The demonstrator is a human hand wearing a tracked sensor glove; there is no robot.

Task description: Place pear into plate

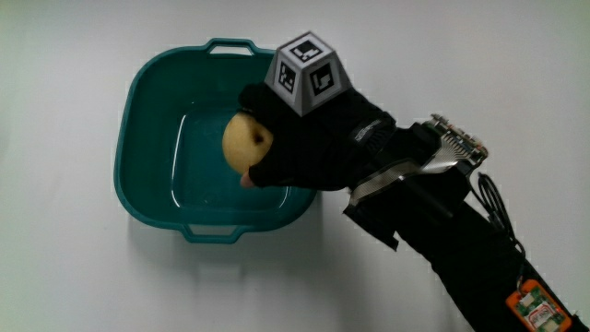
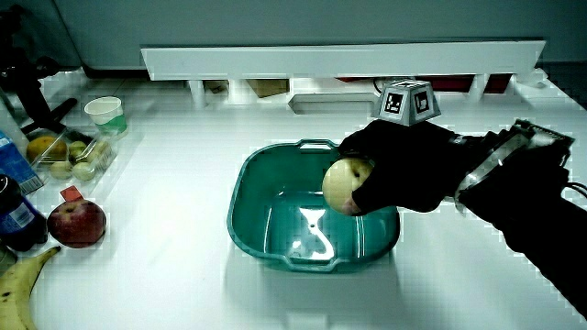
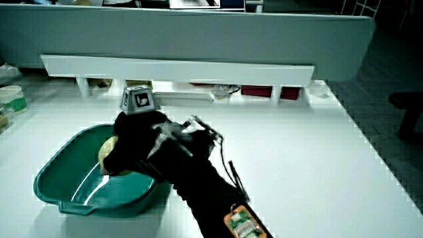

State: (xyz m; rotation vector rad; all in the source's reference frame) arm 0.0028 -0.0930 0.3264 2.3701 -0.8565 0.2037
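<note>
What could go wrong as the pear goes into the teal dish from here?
The hand grips the pear above the teal dish, apparently not yet on its floor; letting go now could drop and bruise it. The glove hides most of the pear in a side view, so contact is hard to judge there. The forearm crosses the rim; pulling back low might nudge the dish.

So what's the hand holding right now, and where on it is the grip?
The hand holds the pear over the teal plate. Its fingers wrap the side of the pear that faces the forearm; the rest of the pear shows bare.
</note>
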